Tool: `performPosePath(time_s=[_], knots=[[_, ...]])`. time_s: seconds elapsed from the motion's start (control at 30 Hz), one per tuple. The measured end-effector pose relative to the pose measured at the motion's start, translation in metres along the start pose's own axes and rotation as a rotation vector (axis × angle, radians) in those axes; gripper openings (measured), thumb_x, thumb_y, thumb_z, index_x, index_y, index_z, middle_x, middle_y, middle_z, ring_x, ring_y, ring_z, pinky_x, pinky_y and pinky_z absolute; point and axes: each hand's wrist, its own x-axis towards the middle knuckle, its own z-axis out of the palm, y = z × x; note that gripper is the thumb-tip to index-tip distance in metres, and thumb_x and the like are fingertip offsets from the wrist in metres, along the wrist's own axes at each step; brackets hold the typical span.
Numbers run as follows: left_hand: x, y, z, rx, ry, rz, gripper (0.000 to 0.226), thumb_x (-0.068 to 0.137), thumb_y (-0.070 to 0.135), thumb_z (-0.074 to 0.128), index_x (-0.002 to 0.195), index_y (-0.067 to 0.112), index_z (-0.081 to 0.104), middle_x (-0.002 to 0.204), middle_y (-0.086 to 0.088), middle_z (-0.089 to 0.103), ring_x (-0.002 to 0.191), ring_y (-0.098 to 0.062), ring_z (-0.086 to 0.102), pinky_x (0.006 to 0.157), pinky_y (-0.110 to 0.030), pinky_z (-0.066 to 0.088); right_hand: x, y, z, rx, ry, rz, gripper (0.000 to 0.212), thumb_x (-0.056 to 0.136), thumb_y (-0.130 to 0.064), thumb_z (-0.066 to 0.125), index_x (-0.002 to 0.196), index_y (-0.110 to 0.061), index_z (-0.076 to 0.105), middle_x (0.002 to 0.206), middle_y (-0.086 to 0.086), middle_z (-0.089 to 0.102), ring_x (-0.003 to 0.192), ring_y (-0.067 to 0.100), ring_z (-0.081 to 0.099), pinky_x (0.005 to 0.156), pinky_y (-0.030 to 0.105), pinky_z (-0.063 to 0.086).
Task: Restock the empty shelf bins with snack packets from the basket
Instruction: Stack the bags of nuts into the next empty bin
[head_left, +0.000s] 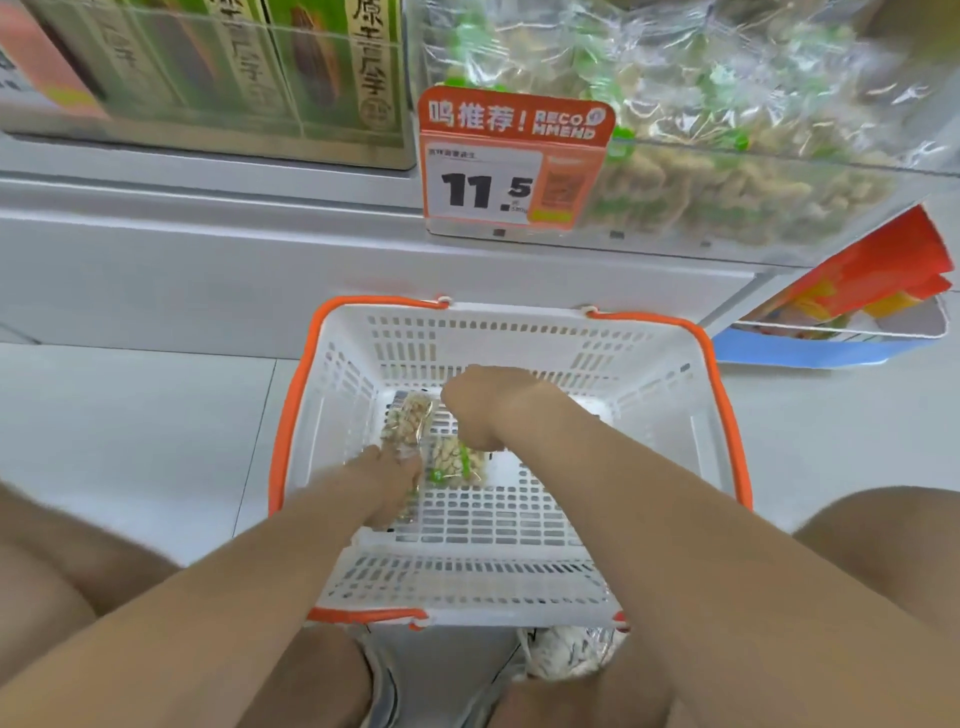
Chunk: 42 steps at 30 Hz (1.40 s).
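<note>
Slippage is the main risk: the left hand (392, 480) has its fingers closed round the lower end of a long clear packet of peanuts (408, 423), and the slick film could slide out as it is lifted, since most of the packet's length sticks out beyond the grip. The right hand (480, 410) is curled knuckles-up just over a second clear peanut packet with green marks (457, 464). Its fingertips are hidden beneath it, so I cannot tell whether it grips that packet or only hovers.

Both packets lie low inside the white slotted plastic basket with an orange rim (724, 415), on its perforated bottom, the second just beside the first. With both forearms crowded into the basket, a corner could catch in a slot, or an arm could knock the rim and shift the basket.

The basket sits on a pale tiled floor (130, 441) against the foot of a white shelf unit. Above, a clear shelf bin of similar peanut packets (727, 156) already looks well filled, beside an orange-and-white price tag reading 11.5 (511, 166). Green printed boxes (234, 67) stand to its left. A blue-and-white tray of orange packs (810, 353) is low on the right.
</note>
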Motion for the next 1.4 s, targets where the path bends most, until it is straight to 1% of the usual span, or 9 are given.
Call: performPosePath(time_s=[0.13, 0.33, 0.5, 0.63, 0.8, 1.0, 1.17, 1.3, 1.4], knots=[[0.005, -0.003, 0.003, -0.013, 0.094, 0.030, 0.061, 0.097, 0.017, 0.070, 0.149, 0.017, 0.038, 0.164, -0.019, 0.024, 0.142, -0.038, 0.043, 0.116, -0.050, 0.042, 0.004, -0.003, -0.003, 0.010, 0.006, 0.008, 0.025, 0.093, 0.002, 0.051, 0.078, -0.017, 0.044, 0.089, 0.001, 0.041, 0.070, 0.018, 0.052, 0.061, 0.035, 0.046], [-0.001, 0.004, -0.006, -0.202, 0.116, 0.007, 0.057, 0.091, 0.003, 0.073, 0.138, 0.010, 0.042, 0.125, -0.008, 0.056, 0.101, -0.024, 0.062, 0.082, -0.036, 0.054, 0.001, -0.014, -0.011, 0.019, 0.006, -0.006, 0.020, 0.094, 0.001, 0.050, 0.083, -0.016, 0.047, 0.095, 0.004, 0.048, 0.069, 0.019, 0.052, 0.062, 0.036, 0.048], [-0.016, 0.003, -0.028, -0.328, 0.111, 0.036, 0.041, 0.089, 0.029, 0.083, 0.123, 0.014, 0.065, 0.125, -0.005, 0.062, 0.113, -0.024, 0.062, 0.096, -0.034, 0.053, -0.019, -0.024, -0.024, -0.015, 0.016, -0.017, 0.022, 0.093, 0.003, 0.052, 0.081, -0.015, 0.047, 0.088, 0.003, 0.051, 0.064, 0.018, 0.050, 0.054, 0.031, 0.042], [-0.043, 0.004, -0.057, -0.508, 0.212, 0.083, 0.025, 0.089, 0.033, 0.083, 0.095, 0.010, 0.075, 0.099, -0.004, 0.065, 0.096, -0.024, 0.066, 0.081, -0.029, 0.050, -0.048, -0.028, -0.040, -0.021, -0.008, -0.015, 0.024, 0.093, 0.004, 0.053, 0.078, -0.013, 0.045, 0.080, 0.003, 0.047, 0.062, 0.019, 0.046, 0.055, 0.031, 0.041], [-0.105, 0.010, -0.117, -0.623, 0.421, 0.212, 0.020, 0.085, 0.014, 0.084, 0.082, 0.032, 0.077, 0.069, 0.028, 0.063, 0.071, 0.009, 0.060, 0.064, -0.004, 0.039, -0.091, -0.020, -0.059, 0.015, 0.023, 0.009, 0.009, 0.097, -0.005, 0.054, 0.096, -0.011, 0.060, 0.082, 0.002, 0.055, 0.067, 0.020, 0.053, 0.057, 0.030, 0.041], [-0.188, 0.028, -0.175, -0.705, 0.682, 0.391, 0.025, 0.073, 0.005, 0.081, 0.085, 0.021, 0.065, 0.072, 0.005, 0.073, 0.064, -0.004, 0.065, 0.061, -0.023, 0.051, -0.136, -0.024, -0.095, 0.016, 0.198, 0.054, 0.028, 0.099, -0.018, 0.067, 0.126, -0.015, 0.062, 0.104, 0.002, 0.058, 0.091, 0.028, 0.060, 0.070, 0.035, 0.043], [-0.255, 0.020, -0.219, -0.728, 0.591, 0.483, 0.053, 0.071, 0.000, 0.089, 0.114, 0.018, 0.063, 0.077, 0.002, 0.077, 0.071, -0.022, 0.075, 0.060, -0.030, 0.055, -0.163, -0.021, -0.128, 0.027, 0.328, -0.030, 0.027, 0.098, -0.020, 0.067, 0.078, -0.018, 0.048, 0.079, -0.003, 0.052, 0.073, 0.019, 0.054, 0.057, 0.034, 0.044], [-0.301, 0.006, -0.257, -0.749, 0.698, 0.477, 0.034, 0.076, 0.011, 0.093, 0.102, 0.016, 0.072, 0.086, -0.005, 0.080, 0.083, -0.032, 0.078, 0.082, -0.049, 0.063, -0.183, -0.008, -0.158, 0.149, 0.520, -0.041, 0.029, 0.101, -0.028, 0.063, 0.078, -0.025, 0.047, 0.077, -0.002, 0.055, 0.084, 0.025, 0.058, 0.072, 0.042, 0.055], [-0.317, 0.000, -0.283, -0.874, 0.912, 0.444, 0.035, 0.076, 0.029, 0.094, 0.106, 0.026, 0.076, 0.086, -0.005, 0.079, 0.081, -0.027, 0.077, 0.080, -0.044, 0.065, -0.188, 0.008, -0.179, 0.383, 0.849, 0.014, 0.027, 0.102, -0.036, 0.061, 0.082, -0.018, 0.060, 0.075, 0.000, 0.062, 0.082, 0.024, 0.063, 0.061, 0.035, 0.049]])
